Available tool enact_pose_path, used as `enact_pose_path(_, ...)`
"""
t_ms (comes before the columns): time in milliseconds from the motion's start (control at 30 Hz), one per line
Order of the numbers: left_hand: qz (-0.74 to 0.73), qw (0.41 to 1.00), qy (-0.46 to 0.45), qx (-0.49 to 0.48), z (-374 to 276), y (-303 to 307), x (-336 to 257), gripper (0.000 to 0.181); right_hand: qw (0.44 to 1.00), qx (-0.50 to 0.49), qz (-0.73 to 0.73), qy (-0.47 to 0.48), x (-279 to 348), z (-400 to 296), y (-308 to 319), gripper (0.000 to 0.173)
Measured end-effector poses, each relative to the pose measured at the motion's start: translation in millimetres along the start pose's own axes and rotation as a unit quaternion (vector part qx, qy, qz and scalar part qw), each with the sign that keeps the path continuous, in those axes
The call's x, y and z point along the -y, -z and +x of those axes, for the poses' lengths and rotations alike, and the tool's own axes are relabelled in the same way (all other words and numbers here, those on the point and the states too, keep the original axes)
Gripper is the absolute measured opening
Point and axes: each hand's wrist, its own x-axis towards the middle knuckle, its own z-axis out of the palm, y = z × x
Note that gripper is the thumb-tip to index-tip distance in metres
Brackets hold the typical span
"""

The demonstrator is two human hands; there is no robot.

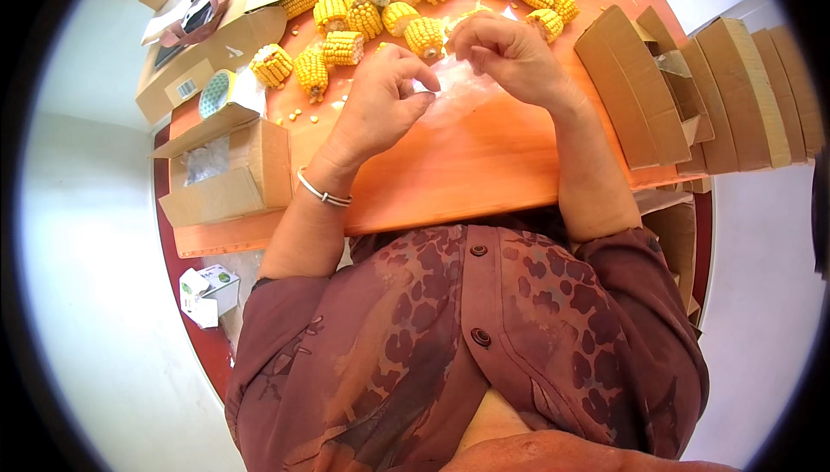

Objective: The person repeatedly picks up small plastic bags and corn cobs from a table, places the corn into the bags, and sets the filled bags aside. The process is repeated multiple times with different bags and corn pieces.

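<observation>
A sheet or bag of clear plastic (462, 91) lies crumpled and shiny on the orange tabletop (447, 174). My left hand (387, 106) curls at its left side, thumb and forefinger pinched around a bit of the film. Above its right side is my right hand (509, 60), with bent fingers pointing left; whether they grip the film is hidden. Just beyond the hands lie many cut pieces of yellow corn on the cob, one piece (425, 37) between them. Another corn piece (311, 75) rests left of my left hand, near loose kernels (297, 113).
An open cardboard box (272, 164) with plastic inside stands at the left edge. Behind it are a tape roll (217, 93) and a larger carton (249, 34). Several cardboard boxes (632, 89) line the right edge. A small white box (220, 290) sits low on the left.
</observation>
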Motion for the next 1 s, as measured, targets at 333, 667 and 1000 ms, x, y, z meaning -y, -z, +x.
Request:
enact_pose_path(333,0.008,0.999,-0.004,-0.045,1.3,3.4,0.9,0.039,0.979,0.099,-0.178,-0.006,8.9,-5.4,2.3,0.005)
enact_pose_path(667,0.041,0.994,-0.077,-0.065,3.7,4.2,9.8,0.033,0.974,0.095,-0.202,-0.031,6.2,-3.3,4.0,0.021)
enact_pose_path(1000,0.069,0.990,-0.098,-0.080,2.0,-0.6,-3.1,0.024,0.971,0.114,-0.133,-0.162,10.1,4.9,-6.5,0.031)
